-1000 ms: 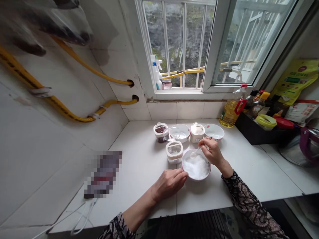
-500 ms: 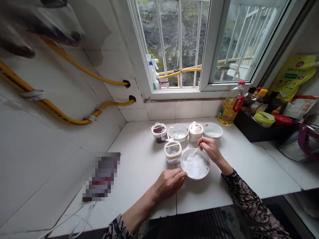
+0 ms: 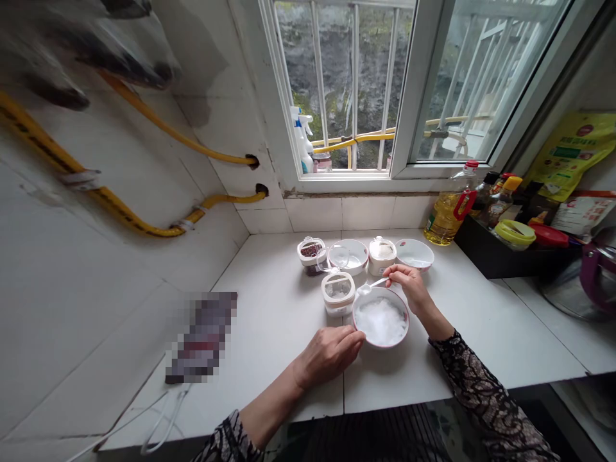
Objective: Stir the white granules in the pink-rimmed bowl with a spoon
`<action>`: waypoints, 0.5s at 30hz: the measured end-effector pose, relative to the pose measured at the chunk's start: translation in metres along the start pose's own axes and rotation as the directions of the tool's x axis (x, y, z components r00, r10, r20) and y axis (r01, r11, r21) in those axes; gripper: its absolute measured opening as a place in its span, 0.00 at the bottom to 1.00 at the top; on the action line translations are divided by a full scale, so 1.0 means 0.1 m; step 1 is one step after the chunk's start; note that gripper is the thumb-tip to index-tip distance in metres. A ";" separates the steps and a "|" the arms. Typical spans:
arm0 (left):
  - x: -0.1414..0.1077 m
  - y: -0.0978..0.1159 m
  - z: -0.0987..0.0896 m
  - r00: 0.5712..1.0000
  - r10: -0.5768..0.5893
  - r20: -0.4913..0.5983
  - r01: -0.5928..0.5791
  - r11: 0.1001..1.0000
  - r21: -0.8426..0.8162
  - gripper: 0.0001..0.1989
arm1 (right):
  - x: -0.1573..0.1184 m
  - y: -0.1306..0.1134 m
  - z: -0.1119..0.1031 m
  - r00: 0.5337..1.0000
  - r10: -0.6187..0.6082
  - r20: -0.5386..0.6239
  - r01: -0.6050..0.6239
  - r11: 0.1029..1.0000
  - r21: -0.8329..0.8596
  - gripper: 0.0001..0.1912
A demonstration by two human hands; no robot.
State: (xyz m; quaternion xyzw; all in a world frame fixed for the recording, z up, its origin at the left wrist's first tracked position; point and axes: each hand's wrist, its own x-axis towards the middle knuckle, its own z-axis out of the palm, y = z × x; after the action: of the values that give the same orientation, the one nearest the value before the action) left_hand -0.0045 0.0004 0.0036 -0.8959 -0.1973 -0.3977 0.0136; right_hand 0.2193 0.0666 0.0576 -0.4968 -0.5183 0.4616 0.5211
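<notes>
Right hand (image 3: 409,287) grip pinched on a small spoon (image 3: 371,286), its loaded bowl held over the rim between the white-filled bowl (image 3: 381,317) and the open jar (image 3: 337,292). Left hand (image 3: 330,352) curled against the bowl's side on the desk (image 3: 269,327). Bowl looks full; transfer judged early.

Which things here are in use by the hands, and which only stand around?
In use: right hand, small spoon, bowl of white grains, left hand.

Standing around: oil bottle, spray bottle, yellow hose.
</notes>
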 end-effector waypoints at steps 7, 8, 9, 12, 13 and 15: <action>-0.01 0.00 0.01 1.000 -0.003 -0.001 0.003 1.000 0.008 0.07 | -0.14 -0.10 0.24 0.916 -0.397 0.064 0.401 0.895 -0.194 0.07; -0.01 0.00 0.01 1.000 -0.003 -0.001 0.003 1.000 0.009 0.07 | -0.17 -0.11 0.26 0.874 -0.476 0.100 0.485 0.837 -0.254 0.07; -0.01 0.00 0.01 1.000 -0.003 -0.001 0.003 1.000 0.009 0.07 | -0.18 -0.11 0.27 0.821 -0.547 0.164 0.569 0.762 -0.310 0.08; 0.00 0.01 0.01 1.000 -0.006 -0.004 0.006 1.000 0.013 0.07 | -0.21 -0.11 0.29 0.637 -0.646 0.421 0.769 0.494 -0.406 0.13; 0.00 0.01 0.00 1.000 -0.007 -0.005 0.007 1.000 0.013 0.07 | -0.21 -0.11 0.29 0.592 -0.648 0.480 0.804 0.431 -0.410 0.14; 0.00 0.01 0.00 1.000 -0.007 -0.004 0.007 1.000 0.013 0.07 | -0.21 -0.13 0.26 0.566 -0.664 0.490 0.821 0.394 -0.414 0.15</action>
State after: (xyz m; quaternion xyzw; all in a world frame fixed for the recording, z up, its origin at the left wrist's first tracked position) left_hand -0.0043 -0.0001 0.0034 -0.8942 -0.2031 -0.3985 0.0182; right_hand 0.1920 0.0454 0.0678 -0.2861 -0.8623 0.0433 0.4156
